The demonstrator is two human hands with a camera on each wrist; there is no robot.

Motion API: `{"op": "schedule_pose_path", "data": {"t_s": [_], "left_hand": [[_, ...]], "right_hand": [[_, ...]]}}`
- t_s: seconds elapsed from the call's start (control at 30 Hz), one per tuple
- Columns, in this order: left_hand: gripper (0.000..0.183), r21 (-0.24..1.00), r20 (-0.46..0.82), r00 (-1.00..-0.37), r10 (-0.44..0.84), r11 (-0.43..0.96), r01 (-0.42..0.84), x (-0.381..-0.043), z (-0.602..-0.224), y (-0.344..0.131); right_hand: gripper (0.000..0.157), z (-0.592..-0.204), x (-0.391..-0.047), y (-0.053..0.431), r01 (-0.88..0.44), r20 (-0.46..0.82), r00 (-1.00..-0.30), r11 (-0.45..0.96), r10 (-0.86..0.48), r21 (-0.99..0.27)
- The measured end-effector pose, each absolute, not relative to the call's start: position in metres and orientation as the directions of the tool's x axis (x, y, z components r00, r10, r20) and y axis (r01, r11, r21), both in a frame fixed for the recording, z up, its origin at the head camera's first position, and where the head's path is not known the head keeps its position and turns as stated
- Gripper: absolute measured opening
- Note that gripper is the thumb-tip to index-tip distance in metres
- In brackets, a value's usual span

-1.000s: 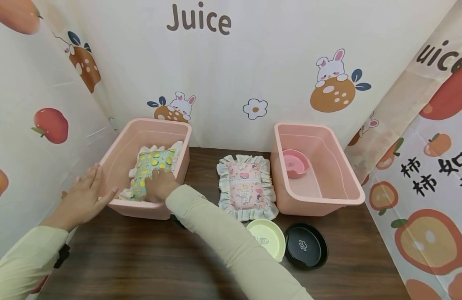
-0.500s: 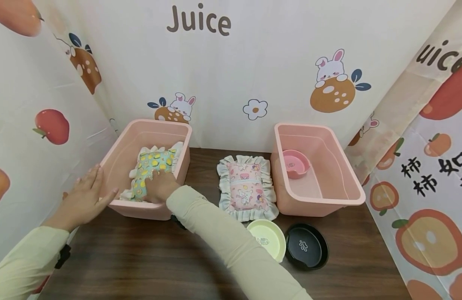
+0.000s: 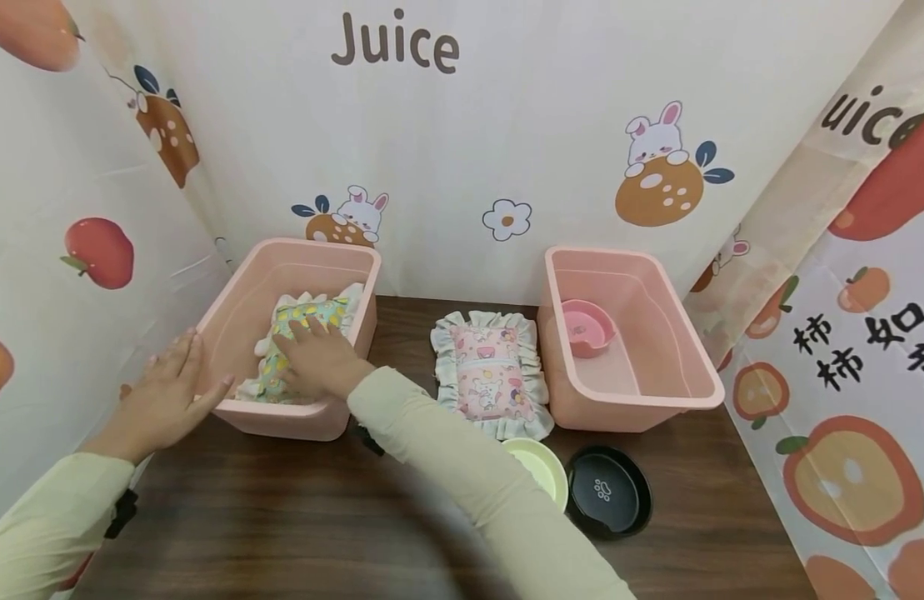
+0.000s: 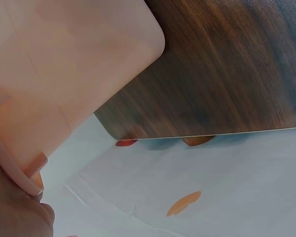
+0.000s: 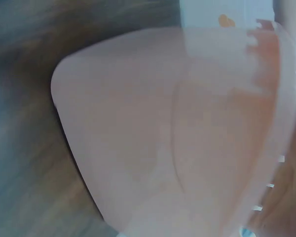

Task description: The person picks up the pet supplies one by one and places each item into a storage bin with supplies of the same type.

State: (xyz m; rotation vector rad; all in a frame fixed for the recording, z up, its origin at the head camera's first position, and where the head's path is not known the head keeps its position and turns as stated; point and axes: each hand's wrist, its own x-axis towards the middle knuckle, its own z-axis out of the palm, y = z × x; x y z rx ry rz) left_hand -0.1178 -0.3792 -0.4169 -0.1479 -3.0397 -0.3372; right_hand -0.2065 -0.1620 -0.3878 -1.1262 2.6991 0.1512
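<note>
In the head view, my left hand (image 3: 162, 400) rests on the left rim of the left pink bin (image 3: 304, 421), its fingers extended. The left wrist view shows part of that hand (image 4: 17, 212) at the bin's rim. Inside this bin lies a small green cushion (image 3: 322, 310) with a yellow lemon print and white frills. My right hand (image 3: 319, 362) is over the cushion, fingers spread and straight, its palm hiding the cushion's lower right part. Blurred in the right wrist view is the bin's outer wall (image 5: 123, 123).
A pink frilled cushion (image 3: 491, 392) lies between the bins. The right pink bin (image 3: 611, 412) holds a pink pet bowl (image 3: 587, 327). In front are a pale yellow bowl (image 3: 544, 467), partly behind my right sleeve, and a black bowl (image 3: 610, 492). Printed curtains surround the wooden table (image 3: 282, 508).
My right hand has come up from the cushion's lower right side, its fingers now spread and straight above it. The left hand keeps its place on the rim.
</note>
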Motion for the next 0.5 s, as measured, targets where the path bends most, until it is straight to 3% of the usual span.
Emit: {"op": "schedule_pose_path", "data": {"t_s": [0.2, 0.5], "left_hand": [[0.087, 0.205, 0.044, -0.998, 0.047, 0.977, 0.055, -0.117, -0.414, -0.378], [0.085, 0.22, 0.064, -0.995, 0.074, 0.972, 0.086, -0.117, -0.415, -0.378]], "right_hand": [[0.061, -0.373, -0.218, -0.135, -0.699, -0.121, -0.71, 0.715, -0.694, 0.001], [0.062, -0.373, -0.239, -0.076, -0.649, 0.005, -0.758, 0.754, -0.652, -0.106]]}}
